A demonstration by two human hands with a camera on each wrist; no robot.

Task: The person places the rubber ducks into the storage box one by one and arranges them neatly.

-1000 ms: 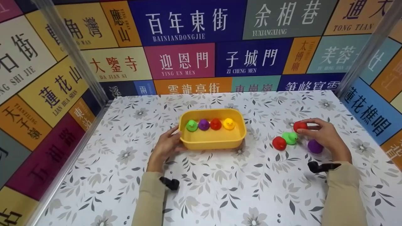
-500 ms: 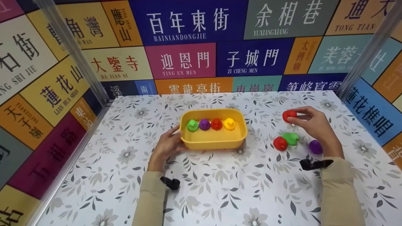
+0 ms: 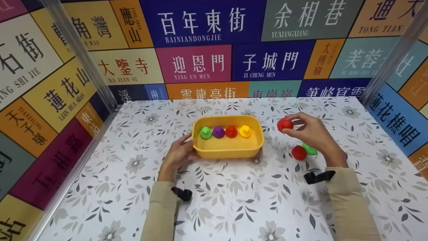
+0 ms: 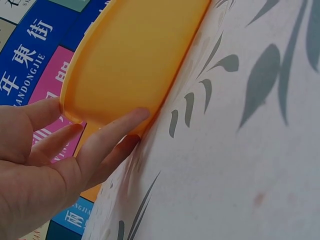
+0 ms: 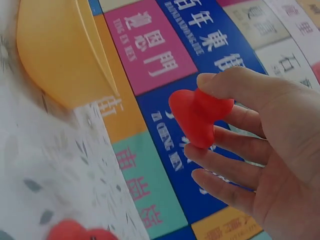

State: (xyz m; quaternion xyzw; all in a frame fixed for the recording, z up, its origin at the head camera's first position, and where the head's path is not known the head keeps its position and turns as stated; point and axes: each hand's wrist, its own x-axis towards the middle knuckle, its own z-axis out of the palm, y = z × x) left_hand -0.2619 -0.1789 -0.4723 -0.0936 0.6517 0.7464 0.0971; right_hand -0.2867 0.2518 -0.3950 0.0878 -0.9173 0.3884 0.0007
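Note:
My right hand (image 3: 311,130) holds a red toy duck (image 3: 285,125) between thumb and fingers, raised above the table to the right of the yellow basin (image 3: 227,154). In the right wrist view the thumb lies on one side of the duck (image 5: 195,112), fingers on the other. My left hand (image 3: 177,154) touches the basin's left end with extended fingers, as the left wrist view also shows at the basin wall (image 4: 125,65). In the basin stand a green duck (image 3: 205,133), a purple duck (image 3: 218,132), another red duck (image 3: 231,132) and a yellow duck (image 3: 245,131) in a row.
Right of the basin, a red duck (image 3: 299,153) sits on the table beside a green duck (image 3: 310,149), partly hidden by my right arm. A sliver of purple (image 3: 346,155) shows past my wrist. Sign-printed panels (image 3: 197,63) wall the floral-covered table (image 3: 227,201).
My right hand has lifted the red duck from the group on the right and carried it left towards the basin. My left hand has stayed at the basin's left end.

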